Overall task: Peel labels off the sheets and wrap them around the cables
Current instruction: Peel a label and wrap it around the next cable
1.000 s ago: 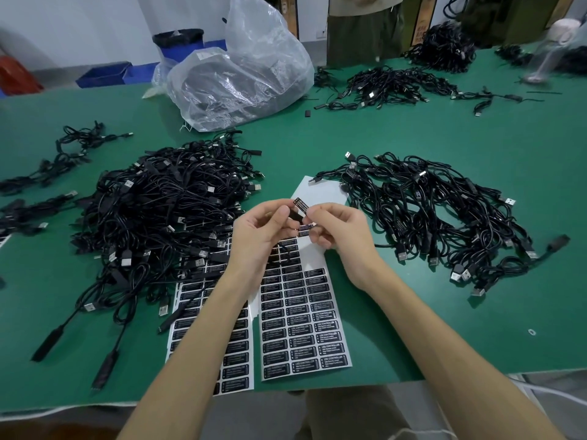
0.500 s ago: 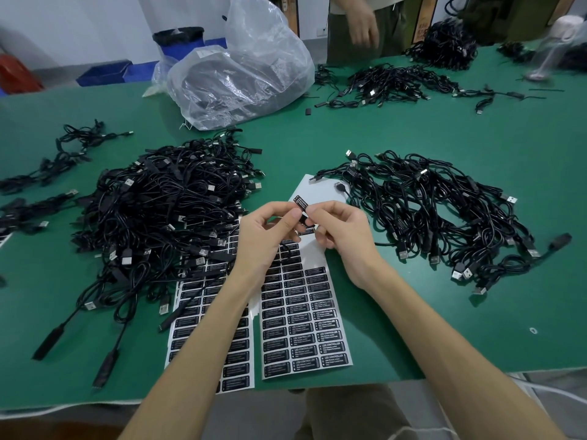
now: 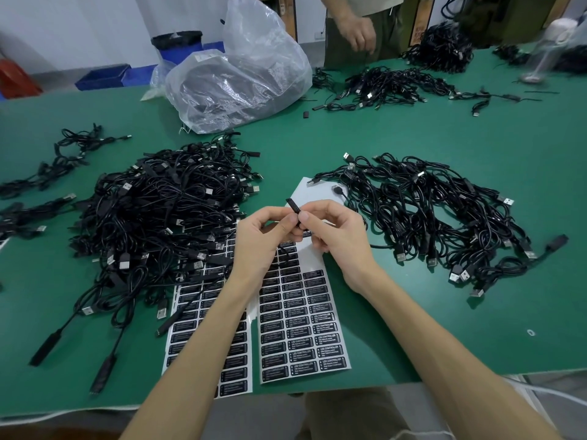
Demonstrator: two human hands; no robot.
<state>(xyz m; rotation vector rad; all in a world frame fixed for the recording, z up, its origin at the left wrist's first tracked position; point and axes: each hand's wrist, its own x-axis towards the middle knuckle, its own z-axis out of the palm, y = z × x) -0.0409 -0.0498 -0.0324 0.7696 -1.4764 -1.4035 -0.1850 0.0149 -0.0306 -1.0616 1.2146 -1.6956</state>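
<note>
Above the sheets (image 3: 301,331), both hands pinch one cable (image 3: 293,206) by its black inline block, held between thumbs and fingertips. The left hand (image 3: 257,239) comes in from the left and the right hand (image 3: 336,236) from the right, thumbs nearly meeting. The block's long axis tilts up and away to the left, its free end poking past the left thumb. Whether a label sits on it I cannot tell; wrapping would mean rolling across that axis

two sheets (image 3: 301,328) lie side by side at the middle of the table's (image 3: 413,138) near edge. the left pile (image 3: 158,217) spills onto the left sheet; the right pile (image 3: 428,217) lies just right of the sheets. a bag (image 3: 241,81) sits behind the left pile, near the far edge. the left hand (image 3: 257,246) and right hand (image 3: 340,242) hold a cable (image 3: 293,206) above the sheets.
</note>
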